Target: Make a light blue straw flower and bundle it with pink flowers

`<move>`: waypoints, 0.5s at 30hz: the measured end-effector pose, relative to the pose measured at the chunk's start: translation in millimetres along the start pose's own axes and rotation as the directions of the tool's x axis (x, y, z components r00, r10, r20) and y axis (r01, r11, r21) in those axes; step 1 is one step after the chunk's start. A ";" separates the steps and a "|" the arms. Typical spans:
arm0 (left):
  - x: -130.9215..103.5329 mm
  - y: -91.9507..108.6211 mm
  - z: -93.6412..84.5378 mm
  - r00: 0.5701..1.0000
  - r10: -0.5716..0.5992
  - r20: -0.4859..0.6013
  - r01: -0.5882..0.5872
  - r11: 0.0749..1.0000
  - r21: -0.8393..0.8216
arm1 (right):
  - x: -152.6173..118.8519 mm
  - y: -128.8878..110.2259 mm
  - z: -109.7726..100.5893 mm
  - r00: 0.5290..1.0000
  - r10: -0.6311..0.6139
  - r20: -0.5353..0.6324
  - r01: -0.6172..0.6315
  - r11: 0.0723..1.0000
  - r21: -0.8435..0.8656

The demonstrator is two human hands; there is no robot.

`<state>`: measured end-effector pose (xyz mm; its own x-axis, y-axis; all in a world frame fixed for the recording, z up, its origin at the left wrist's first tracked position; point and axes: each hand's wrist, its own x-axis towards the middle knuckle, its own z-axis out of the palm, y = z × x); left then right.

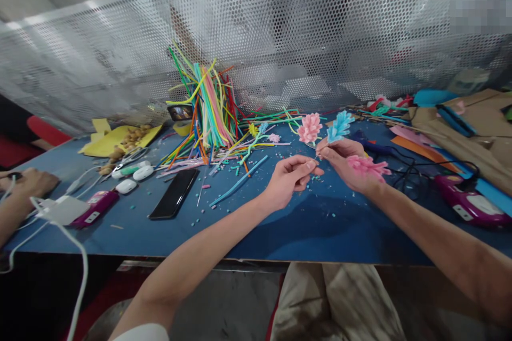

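My left hand (292, 177) is closed, thumb and forefinger pinched on a thin stem in front of my right hand. My right hand (347, 162) is closed too, fingers round the stem of a blue pipe-cleaner flower (340, 126) that sticks up above them. A light pink fluffy flower (309, 128) shows just beyond my fingertips; whether it is held or lies on the table I cannot tell. Beside my right wrist a deeper pink fluffy flower (368, 167) is partly hidden by the hand. One loose blue pipe cleaner (239, 181) lies left of my hands.
A bundle of coloured pipe cleaners (210, 112) stands at the back. A black phone (174, 194) and small clippings lie on the blue table (224, 234). Another person's hand (30, 184) is far left. Cables and a purple device (472, 202) lie right, below brown paper (448, 128).
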<state>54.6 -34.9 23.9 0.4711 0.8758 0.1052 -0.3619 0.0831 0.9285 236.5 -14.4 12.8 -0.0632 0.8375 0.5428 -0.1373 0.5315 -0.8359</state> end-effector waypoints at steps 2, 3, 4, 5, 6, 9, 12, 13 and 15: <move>0.3 0.3 0.1 1.000 0.019 -0.012 -0.019 1.000 0.004 | -0.2 -3.5 -1.0 1.000 0.014 -0.021 -0.015 0.998 -0.068; 0.7 0.5 -0.2 0.999 0.030 -0.023 -0.030 1.000 0.007 | -0.2 -4.9 -1.7 0.999 0.023 -0.027 -0.026 0.995 -0.101; 1.3 0.9 -0.8 0.999 0.040 -0.036 -0.040 0.999 0.009 | -0.3 -6.2 -2.3 0.999 0.036 -0.024 -0.039 0.990 -0.134; 2.1 1.3 -1.4 0.997 0.051 -0.050 -0.050 0.999 0.010 | -0.5 -7.4 -2.7 0.999 0.051 -0.008 -0.052 0.985 -0.164; 3.1 1.7 -2.2 0.996 0.060 -0.064 -0.060 0.998 0.007 | -0.8 -8.4 -2.7 0.998 0.062 0.024 -0.057 0.981 -0.185; 6.3 2.9 -4.7 0.992 0.085 -0.096 -0.086 0.996 -0.008 | -2.9 -9.4 1.4 0.991 0.024 0.135 0.001 0.984 -0.179; 8.7 2.3 -6.9 0.989 0.107 -0.105 -0.108 0.994 0.004 | -5.2 -6.6 10.0 0.996 -0.036 0.085 0.048 0.989 -0.138; 9.2 1.6 -7.5 0.988 0.113 -0.106 -0.112 0.994 0.019 | -5.6 -5.0 12.9 0.999 -0.028 0.036 0.033 0.991 -0.132; 9.8 -0.4 -8.4 0.987 0.115 -0.109 -0.110 0.993 0.052 | -5.9 -2.5 17.7 0.999 0.000 -0.045 -0.005 0.992 -0.127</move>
<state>52.6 -22.3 21.5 0.3364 0.9259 0.1717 -0.3688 -0.0383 0.9287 219.7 -22.9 13.1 -0.0190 0.8421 0.5391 -0.0106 0.5389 -0.8423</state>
